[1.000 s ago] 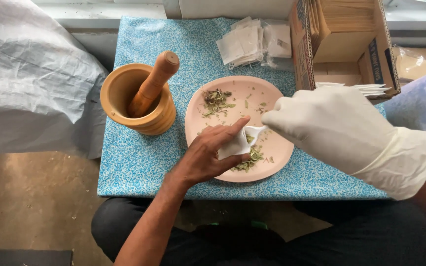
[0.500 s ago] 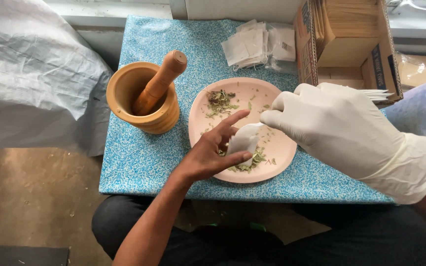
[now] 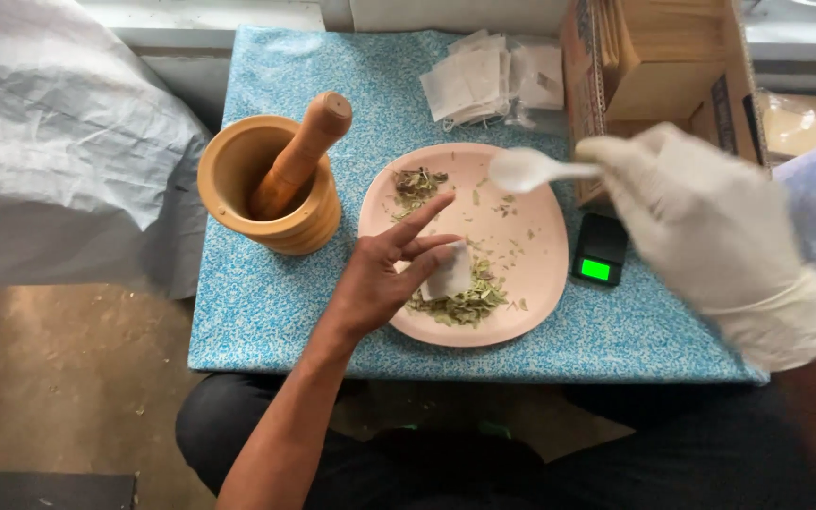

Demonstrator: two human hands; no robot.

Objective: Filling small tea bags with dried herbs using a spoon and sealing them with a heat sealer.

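Head view, looking down on a small counter (image 3: pixel 276 312) covered in blue speckled cloth. The bare left hand (image 3: pixel 384 274) lies over the near left part of the pink plate (image 3: pixel 545 250), fingers (image 3: pixel 424 216) spread and pointing away and to the right; the lower fingers pinch a small white sachet (image 3: pixel 450 276) against the plate, so this hand is partly closed on the sachet while the index and middle fingers stand free. The sachet sits directly beside the pile of dried green leaves (image 3: pixel 465 304), touching it on its near side.

The gloved right hand (image 3: pixel 710 217) is raised over the right edge of the counter, closed around the handle of a white plastic spoon (image 3: pixel 533 170). The spoon's long axis runs nearly level from right to left, bowl leftward, over the far rim of the plate; whether the bowl holds anything cannot be told. The spoon's bowl lies up and to the right of the sachet, well apart from it, with loose leaf fragments scattered on the plate between them (nothing solid stands in that gap). The left hand is by far the nearer to the sachet.

A second, smaller heap of herbs (image 3: pixel 416 183) lies at the plate's far left. Left of the plate stands a wooden mortar (image 3: pixel 271 189) with its pestle (image 3: pixel 302 151) leaning inside. Just right of the plate lies a small black scale (image 3: pixel 600 250) with a lit green display. Behind are a stack of empty white sachets (image 3: pixel 484 76) and an open cardboard box (image 3: pixel 658 66).
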